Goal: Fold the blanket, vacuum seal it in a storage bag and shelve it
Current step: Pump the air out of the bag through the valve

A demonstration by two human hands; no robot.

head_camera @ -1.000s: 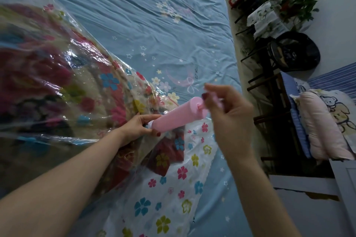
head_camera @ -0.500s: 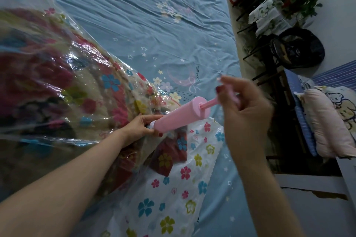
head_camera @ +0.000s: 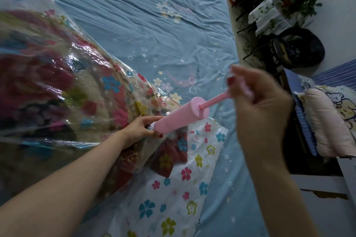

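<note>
The left hand holds the pink pump on the storage bag. The right hand grips its handle, pulled out. I think pushing in comes next.

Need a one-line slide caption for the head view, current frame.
Left hand steadies the pink hand pump against the floral storage bag while right hand grips the extended plunger handle.

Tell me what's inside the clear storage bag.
A folded blanket with red and dark patterns fills the bag, seen through the plastic. Its underside and inner folds are hidden, and glare blurs some detail.
</note>
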